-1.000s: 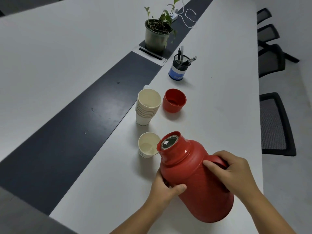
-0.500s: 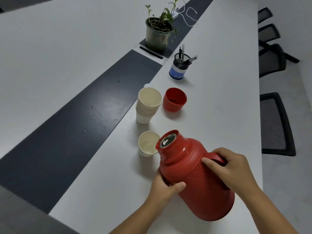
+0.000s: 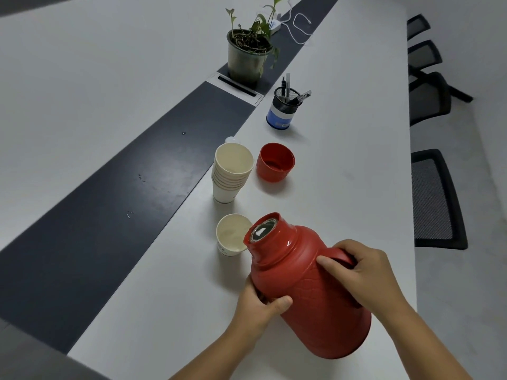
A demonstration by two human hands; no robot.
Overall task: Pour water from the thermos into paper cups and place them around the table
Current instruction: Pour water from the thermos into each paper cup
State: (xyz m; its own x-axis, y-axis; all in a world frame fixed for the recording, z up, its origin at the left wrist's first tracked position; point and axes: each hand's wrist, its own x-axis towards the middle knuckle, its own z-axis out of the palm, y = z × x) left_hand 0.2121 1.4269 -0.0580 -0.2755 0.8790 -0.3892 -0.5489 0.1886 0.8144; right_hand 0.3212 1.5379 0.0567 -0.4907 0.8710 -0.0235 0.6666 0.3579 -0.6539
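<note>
Long white table (image 3: 343, 149) with a dark strip down the middle; black chairs (image 3: 436, 198) along its far right side. Red thermos (image 3: 310, 286), lid off, tilted with its open mouth over the near rim of a single paper cup (image 3: 233, 238) standing on the table. Right hand (image 3: 362, 272) curled round the thermos handle, thumb lying on the shoulder of the body. Left hand (image 3: 260, 305) cups the lower left side of the body, thumb pressed across the front. Stack of paper cups (image 3: 231, 171) stands just beyond the single cup; red lid (image 3: 275, 163) sits open side up just beside the stack. Pen holder (image 3: 284, 108) and potted plant (image 3: 248, 54) farther up the table
</note>
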